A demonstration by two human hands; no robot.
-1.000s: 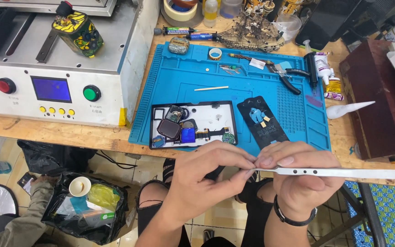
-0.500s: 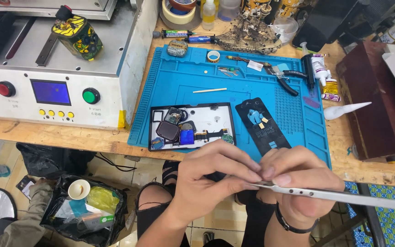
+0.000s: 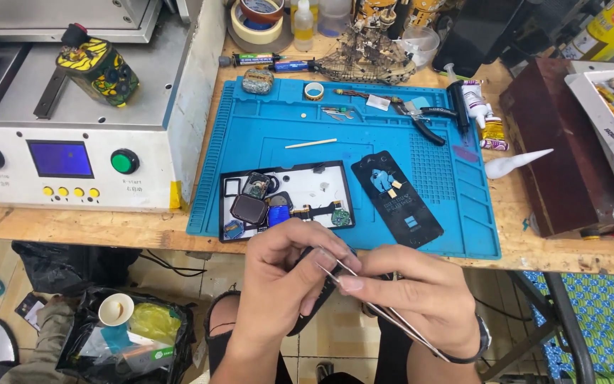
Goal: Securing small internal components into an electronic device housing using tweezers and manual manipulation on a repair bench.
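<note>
Left hand (image 3: 282,284) pinches a small dark part steady while right hand (image 3: 421,299) pinches tweezers (image 3: 385,316), tips at 10 o'clock, below the blue mat (image 3: 364,135).

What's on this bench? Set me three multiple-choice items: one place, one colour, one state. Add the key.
1. Where does the tray lie?
A. On the mat
B. On the floor
C. On the machine

2. What colour is the big button right of the screen?
A. White
B. Green
C. Black

3. The right hand is:
A. open and empty
B. flat on the mat
C. gripping tweezers

Key: 1 A, the tray sits at the mat's near left corner. 2 B, that round button is green. 3 C, the fingers pinch the metal tweezers in front of the bench.
</note>
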